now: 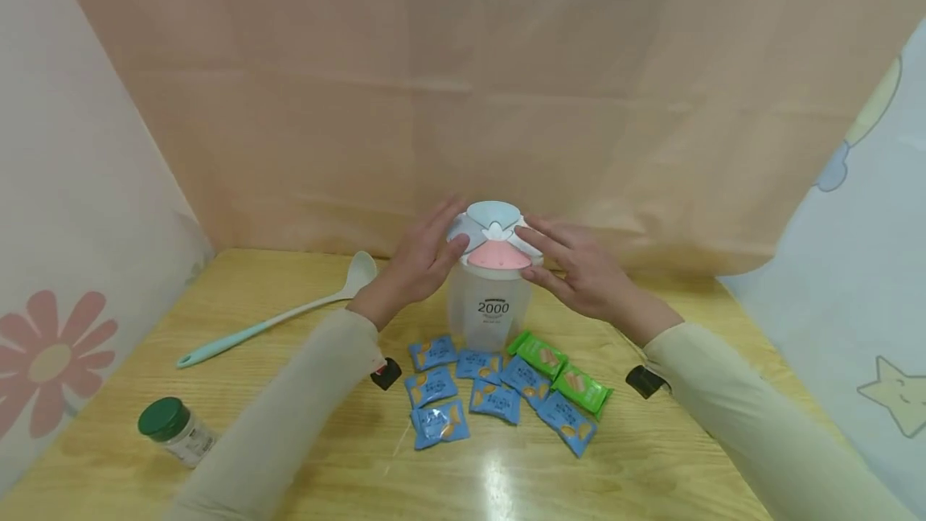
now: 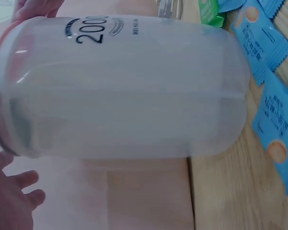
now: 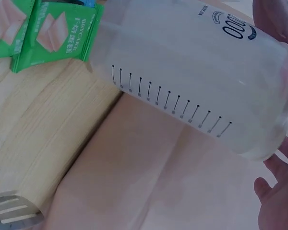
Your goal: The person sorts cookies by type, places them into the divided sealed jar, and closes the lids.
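both hands, left hand (image 1: 419,264) and right hand (image 1: 579,268), press straight fingers on the lid (image 1: 493,235); uneven pressure could tip the container (image 1: 488,308) onto the packets (image 1: 499,392).

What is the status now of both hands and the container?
Left hand and right hand flat on the lid, one each side. Translucent container upright on table. Snack packets lie in front.
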